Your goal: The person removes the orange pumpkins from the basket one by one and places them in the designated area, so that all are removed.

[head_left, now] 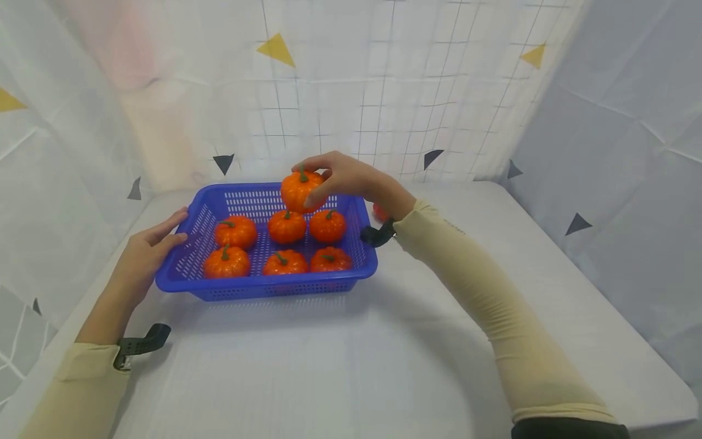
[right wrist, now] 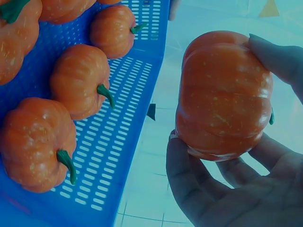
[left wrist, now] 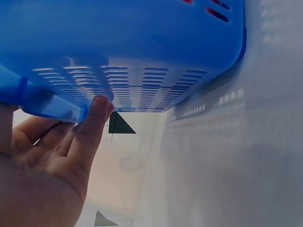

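Observation:
My right hand (head_left: pixel 342 177) grips a small orange toy pumpkin (head_left: pixel 298 192) with a green stem, thumb on one side and fingers on the other. It holds this pumpkin above the back rim of a blue plastic basket (head_left: pixel 258 282). Inside the basket several similar pumpkins (head_left: pixel 227 263) stand in two rough rows. The right wrist view shows the held pumpkin (right wrist: pixel 225 97) beside the basket wall, apart from the others. At the basket's left end, my left hand (head_left: pixel 145 253) holds the rim, thumb over it and fingers against the outer wall (left wrist: pixel 137 80).
A red object (head_left: pixel 380 212) lies on the white table (head_left: pixel 439 366) right of the basket, partly hidden by my right wrist. White sheets (head_left: pixel 340 91) with grid lines and yellow and black triangles surround the table at the back and sides.

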